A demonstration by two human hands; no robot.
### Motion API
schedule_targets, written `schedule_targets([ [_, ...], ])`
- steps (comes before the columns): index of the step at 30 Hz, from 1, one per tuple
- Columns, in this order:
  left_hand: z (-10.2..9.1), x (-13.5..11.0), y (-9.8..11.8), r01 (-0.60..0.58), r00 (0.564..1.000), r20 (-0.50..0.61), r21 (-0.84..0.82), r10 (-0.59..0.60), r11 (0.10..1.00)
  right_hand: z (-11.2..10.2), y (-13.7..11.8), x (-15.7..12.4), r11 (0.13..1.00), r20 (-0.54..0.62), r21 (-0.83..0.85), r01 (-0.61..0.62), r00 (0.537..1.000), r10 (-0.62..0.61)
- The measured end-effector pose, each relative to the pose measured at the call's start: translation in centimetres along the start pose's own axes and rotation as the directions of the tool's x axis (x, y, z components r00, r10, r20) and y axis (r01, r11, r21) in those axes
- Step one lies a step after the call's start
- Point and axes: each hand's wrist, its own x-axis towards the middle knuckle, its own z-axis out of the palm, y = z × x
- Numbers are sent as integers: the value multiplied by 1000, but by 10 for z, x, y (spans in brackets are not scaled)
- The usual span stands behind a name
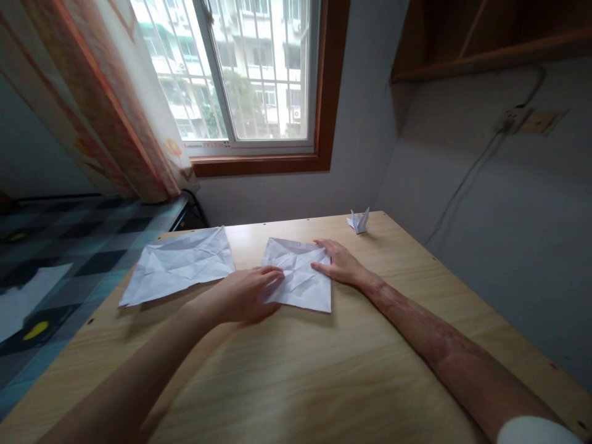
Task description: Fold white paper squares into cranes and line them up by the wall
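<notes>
**Creased sheet pressed flat under both hands**

Bench (pixel 324 370): pale wood grain, set into a corner below a window (pixel 259 68). A patterned curtain (pixel 115 105) hangs at the left, and a checked bed cover (pixel 69 246) lies beside the bench on that side.

Large sheet (pixel 180 265): white paper, heavily creased, lying open on the left part of the bench. Neither hand touches it.

Small sheet (pixel 300 283): white, roughly square, crumple lines all over. It lies near the middle of the bench, just right of the large sheet and apart from it. Both hands rest on it.

Left hand (pixel 245 296): palm down, fingers stretched out over the sheet's left edge. It is flat and open and grips nothing.

Right hand (pixel 340 264): palm down on the upper right corner, fingers spread. It is also flat and open and presses rather than holds.

Folded paper figure (pixel 359 221): small and white with pointed tips, standing at the far edge of the bench, well apart from the hands.

Wall socket (pixel 513 117): on the right wall, with a cable running down from it.

Progress, as a judgement: one figure is finished. The small sheet lies open with many creases but no fold held in it, so the work on it looks early. The large sheet is untouched.

Writing: none readable. The visible faces of both sheets are blank, and no brand mark can be made out on the socket.
</notes>
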Motion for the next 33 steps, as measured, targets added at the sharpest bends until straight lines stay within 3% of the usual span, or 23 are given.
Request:
schedule_targets([
  [7, -12, 1, 1, -7, 1000, -7, -49, 7, 999, -12, -13, 0, 982, -95, 170, 87, 993, -71],
  [9, -19, -1, -2, 24, 999, -31, -96, -27, 995, -17, -22, -2, 944, -21, 330, 24, 1000, -19],
  [11, -26, -3, -7, 55, 995, -70, -163, -67, 985, -20, -27, -5, 865, 112, 497, -71, 994, 18],
  [13, -29, -4, -13, 94, 980, -144, -253, -134, 963, -23, -28, -7, 784, 167, 610, -117, 986, 17],
  [17, -14, 2, -26, 177, 892, -313, -422, -326, 889, -23, -22, -9, 703, 151, 704, -98, 988, -14],
  [21, 13, 11, -29, 195, 818, -332, -608, -470, 770, -21, -23, -8, 776, 143, 621, -110, 989, 27],
  [25, 28, 16, -22, 212, 764, -433, -531, -478, 821, -22, -28, -10, 794, 145, 592, -140, 987, 66],
  [29, 28, 17, -20, 192, 778, -423, -543, -464, 818, -27, -28, -11, 781, 51, 625, 0, 998, -40],
  [33, 17, 11, -27, 95, 901, -265, -650, -342, 754, -29, -30, -7, 890, 60, 429, 153, 979, -197],
])
